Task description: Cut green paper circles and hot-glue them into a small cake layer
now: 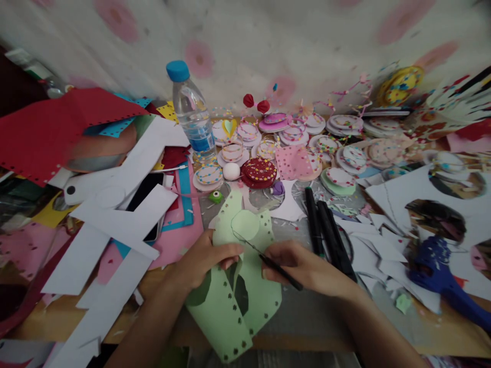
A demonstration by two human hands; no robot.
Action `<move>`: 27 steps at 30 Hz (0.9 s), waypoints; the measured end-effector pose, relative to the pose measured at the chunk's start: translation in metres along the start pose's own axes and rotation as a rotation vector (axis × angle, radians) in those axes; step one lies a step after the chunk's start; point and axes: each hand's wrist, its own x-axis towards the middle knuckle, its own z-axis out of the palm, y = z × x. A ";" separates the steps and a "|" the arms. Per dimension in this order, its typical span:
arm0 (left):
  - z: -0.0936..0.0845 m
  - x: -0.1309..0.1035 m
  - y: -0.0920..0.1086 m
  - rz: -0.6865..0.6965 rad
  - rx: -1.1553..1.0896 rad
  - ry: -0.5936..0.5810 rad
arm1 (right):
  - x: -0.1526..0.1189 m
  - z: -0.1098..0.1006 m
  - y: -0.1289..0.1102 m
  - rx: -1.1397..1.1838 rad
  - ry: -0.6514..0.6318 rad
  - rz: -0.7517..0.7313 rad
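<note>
My left hand (205,258) grips the left side of a pale green paper sheet (264,296), its thumb lying on top near a round outline. The sheet has punched holes along its edges and dark cut-out openings. In my right hand (289,260) is a slim black-handled craft knife (282,273), its thin metal tip pointing up and left. The tip lies over the paper just below a circle (246,225) marked or cut in the sheet. Whether the blade pierces the paper is too fine to tell.
A blue-capped water bottle (194,115) stands behind, beside several decorated paper discs (259,172). White paper strips (126,214) lie over a phone (148,191) at left. Black pens (314,220), paper scraps (379,240) and a blue hole-punch plier (437,276) are at right.
</note>
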 end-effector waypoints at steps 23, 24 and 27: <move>-0.009 0.000 -0.008 -0.042 -0.042 -0.115 | -0.003 -0.002 -0.001 -0.265 0.020 0.021; -0.010 0.001 -0.010 -0.040 -0.037 -0.110 | -0.003 -0.001 -0.002 -0.294 0.032 0.015; -0.012 0.000 -0.015 -0.071 -0.036 -0.060 | -0.004 -0.001 -0.004 -0.396 0.089 -0.023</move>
